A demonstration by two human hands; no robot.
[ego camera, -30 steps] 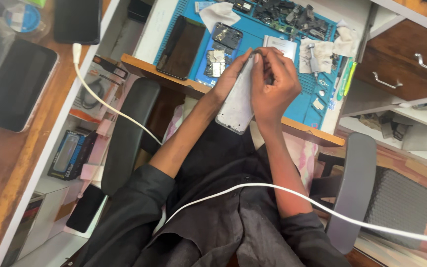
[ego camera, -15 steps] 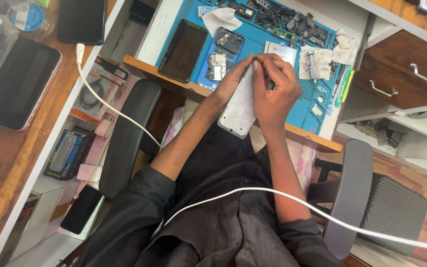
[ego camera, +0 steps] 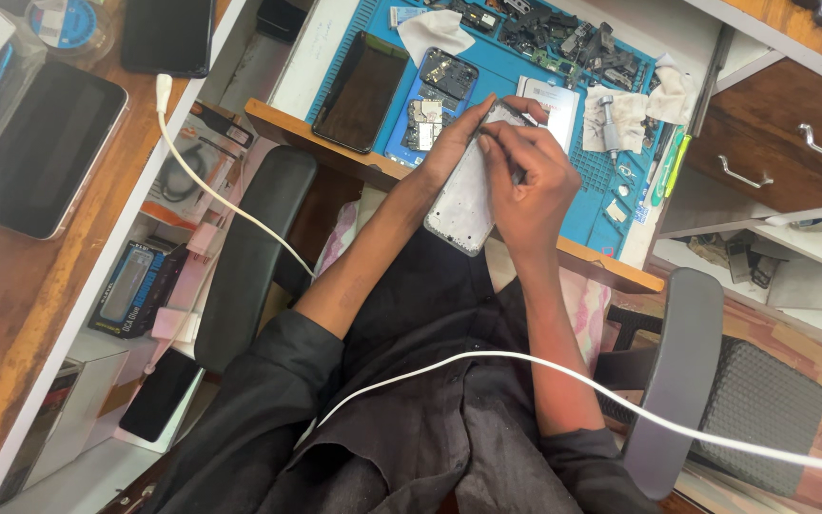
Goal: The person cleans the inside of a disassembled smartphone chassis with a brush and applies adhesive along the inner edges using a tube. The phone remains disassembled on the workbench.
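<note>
Hands barely shift over the last second — left hand (ego camera: 454, 143) keeps cradling the white phone frame (ego camera: 466, 195) above the desk (ego camera: 611, 268) edge, right hand (ego camera: 525, 181) at 3 o'clock stays pinched on a thin tool, suggesting steady close work.

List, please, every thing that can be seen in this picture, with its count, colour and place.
phone frame: one, white, held over the desk edge.
work mat: one, blue, on the desk.
dark phone: one, black, on the mat's left part.
opened phone: one, circuit parts showing, on the mat beside the dark phone.
cloths: a few, white, on the mat.
small parts: many, dark, at the mat's top.
tablet: one, dark screen, on the wooden table at left.
cable: white, from the table across the lap.
chair armrests: two, black and grey.
drawers: two, brown, at right.
left hand: holds the frame's top.
right hand: on the frame, gripping a thin tool, mostly hidden.
</note>
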